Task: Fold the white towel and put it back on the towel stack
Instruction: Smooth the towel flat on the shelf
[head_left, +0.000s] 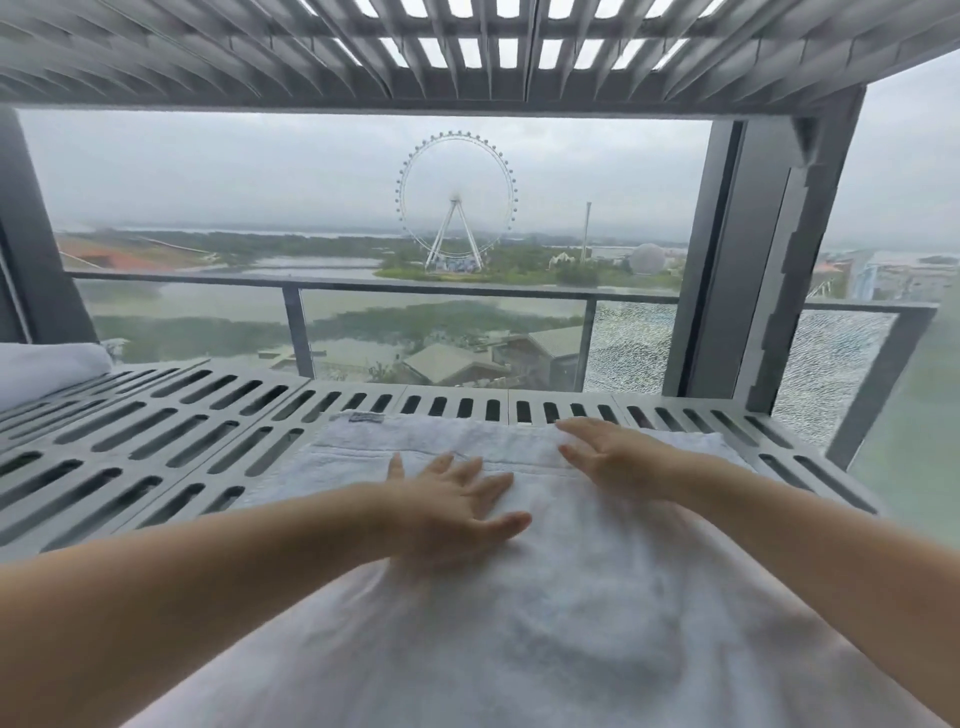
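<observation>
White towel (571, 597), spread flat on a grey slotted shelf (156, 441), left hand (447, 499) pressing its middle with fingers splayed wide, right hand (608, 452) laid flat near its far edge with fingers straight, another folded white towel (47, 364) at far left.

— What is the person wearing?
— Only bare arms show. Behind each wrist the forearm runs uncovered all the way back to the edge of view, smooth and rounded, looking broader the farther it lies from the hand.
— And the hands themselves?
— The left hand (452, 499) is bare, with all five fingers in sight, slim and tapering. The right hand (613, 457) is bare as well. Its fingertips are blurred, so the nails cannot be made out.
— Any cloth at the wrists?
— Just bare wrists on both sides.
</observation>
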